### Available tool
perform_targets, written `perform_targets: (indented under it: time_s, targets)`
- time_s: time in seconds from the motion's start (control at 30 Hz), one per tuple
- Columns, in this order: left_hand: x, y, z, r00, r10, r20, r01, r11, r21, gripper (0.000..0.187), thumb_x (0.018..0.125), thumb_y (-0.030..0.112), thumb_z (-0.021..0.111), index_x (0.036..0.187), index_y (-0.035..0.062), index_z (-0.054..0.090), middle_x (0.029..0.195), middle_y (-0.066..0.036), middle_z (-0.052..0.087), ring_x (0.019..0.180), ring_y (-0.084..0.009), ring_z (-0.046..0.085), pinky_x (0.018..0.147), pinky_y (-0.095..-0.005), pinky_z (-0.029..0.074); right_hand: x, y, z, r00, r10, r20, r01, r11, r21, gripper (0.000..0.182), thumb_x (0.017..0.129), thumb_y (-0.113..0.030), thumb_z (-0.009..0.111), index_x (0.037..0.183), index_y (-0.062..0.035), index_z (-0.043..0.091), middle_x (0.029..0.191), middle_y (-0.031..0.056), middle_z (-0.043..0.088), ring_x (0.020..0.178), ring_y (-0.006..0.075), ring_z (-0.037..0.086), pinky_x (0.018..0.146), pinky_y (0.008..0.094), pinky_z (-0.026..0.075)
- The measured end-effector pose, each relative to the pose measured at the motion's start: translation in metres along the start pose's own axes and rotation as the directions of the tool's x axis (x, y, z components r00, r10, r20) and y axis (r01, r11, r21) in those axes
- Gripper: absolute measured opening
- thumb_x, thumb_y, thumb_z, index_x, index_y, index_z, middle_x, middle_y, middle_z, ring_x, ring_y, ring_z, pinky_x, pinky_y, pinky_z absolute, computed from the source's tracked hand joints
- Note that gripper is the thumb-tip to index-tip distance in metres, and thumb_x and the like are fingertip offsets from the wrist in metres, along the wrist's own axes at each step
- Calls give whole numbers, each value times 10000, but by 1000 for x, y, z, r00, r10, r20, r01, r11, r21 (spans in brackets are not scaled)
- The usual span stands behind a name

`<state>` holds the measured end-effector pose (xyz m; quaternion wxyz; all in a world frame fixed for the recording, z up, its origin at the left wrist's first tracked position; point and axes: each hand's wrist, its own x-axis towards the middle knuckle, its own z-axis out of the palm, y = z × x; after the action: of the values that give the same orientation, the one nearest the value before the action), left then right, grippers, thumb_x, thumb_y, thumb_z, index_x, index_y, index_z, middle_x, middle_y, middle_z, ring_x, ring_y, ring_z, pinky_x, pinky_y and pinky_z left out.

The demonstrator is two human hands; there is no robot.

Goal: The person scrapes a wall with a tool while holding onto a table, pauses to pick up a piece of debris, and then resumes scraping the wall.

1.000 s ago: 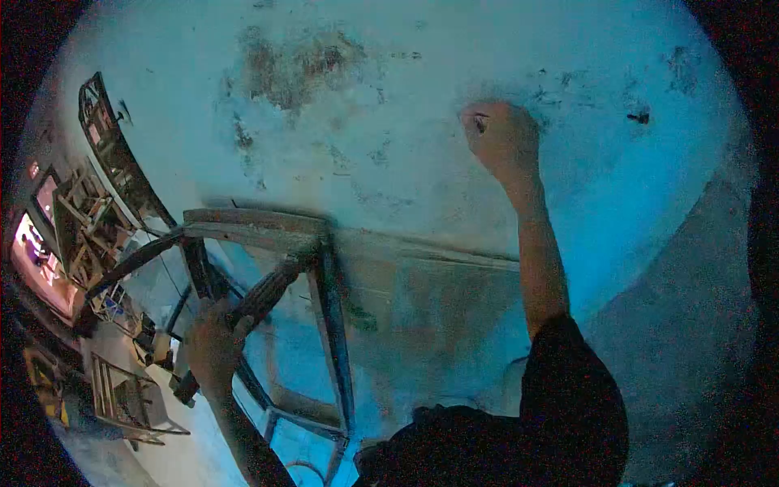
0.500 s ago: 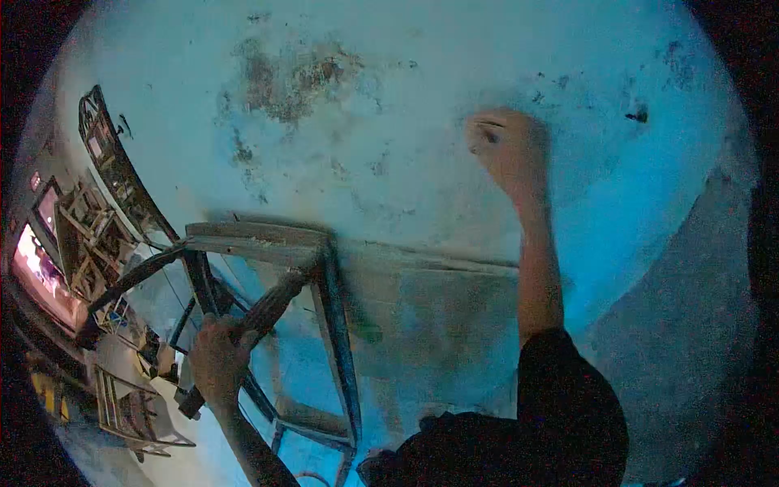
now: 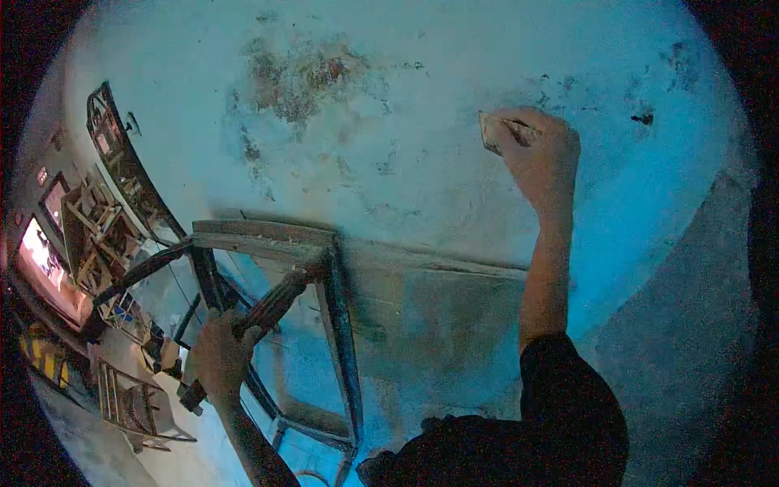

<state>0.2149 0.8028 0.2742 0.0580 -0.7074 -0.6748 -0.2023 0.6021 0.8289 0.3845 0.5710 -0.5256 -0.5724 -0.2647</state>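
Observation:
A wooden chair frame (image 3: 264,235) stands against the wall, with dark bars and open gaps where a seat and back might be. My left hand (image 3: 221,357) is wrapped round its slanting dark wooden bar (image 3: 276,304), low on the left. Out to the right, my right hand (image 3: 545,158) is raised in front of the wall, apart from the frame. Pinched in its fingers is a small, thin, flat piece (image 3: 492,134) with a pale edge; its kind cannot be made out.
The pale wall (image 3: 438,195) has dark peeling patches (image 3: 304,77). At far left are stacked wooden frames (image 3: 97,223), a bright doorway (image 3: 49,272) and a slatted wooden piece (image 3: 134,406) on the floor. A long dark-framed panel (image 3: 122,162) leans on the wall.
My right hand has shifted slightly right and turned, so the flat piece in its fingers now shows. My left hand keeps its hold on the bar.

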Motion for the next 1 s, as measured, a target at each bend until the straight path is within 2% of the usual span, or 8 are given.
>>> perform_targets:
  time_s: [0.33,0.4,0.57,0.7,0.83,0.9,0.97,1.0]
  targets:
    - [-5,10,-8,999,16,-42,-15,1000,28,251,643,273,666,777,81,576,806,-113,532,722,-311,548,604,-413,415,0,6,20,998,48,49,-50,998,23,108,669,-198,589,688,-102,634,671,91,612,579,264,587,571,347,472]
    - [-9,9,-9,998,60,-31,-59,998,34,256,643,276,665,787,83,577,807,-109,533,731,-307,546,609,-411,414,-2,17,50,963,-59,264,97,987,-131,97,672,-187,585,695,-108,636,674,91,613,588,258,592,571,334,474]
    - [-6,2,-2,990,78,-117,-79,997,-3,266,644,273,666,815,87,585,806,-107,529,730,-304,547,604,-410,416,1,18,37,999,-9,50,6,999,54,94,658,-183,585,689,-110,636,676,91,611,593,256,592,565,332,470]
    - [0,2,2,993,26,-115,-26,1000,6,276,645,294,661,801,80,583,801,-107,525,729,-308,548,607,-410,423,5,24,47,985,-100,140,123,978,-170,86,669,-167,577,703,-115,636,667,79,608,569,242,583,557,326,466]
    - [-1,6,-4,990,-96,100,100,995,-30,285,663,326,637,793,77,591,778,-111,517,748,-307,549,633,-410,434,2,16,4,996,-79,47,76,995,68,90,706,-164,581,752,-104,630,669,45,617,560,229,578,558,328,466]
    - [0,9,-7,990,-88,114,80,994,70,269,674,310,632,795,72,593,785,-121,522,779,-300,549,639,-409,433,5,2,18,973,31,227,26,970,-241,145,734,-231,578,780,-105,632,726,41,619,615,205,583,616,323,464]
    - [-3,12,-11,994,-92,53,92,996,6,264,685,299,626,789,59,587,787,-126,525,803,-294,549,661,-409,439,12,78,63,827,-369,424,529,766,-366,198,783,-163,550,896,-13,612,953,106,591,807,201,591,673,275,487]
    - [-2,13,-5,998,-67,20,65,996,62,274,695,323,610,804,73,583,787,-124,531,777,-297,556,659,-416,445,14,52,57,849,50,526,93,966,-242,237,811,-191,525,924,7,593,987,116,574,846,206,579,664,280,500]
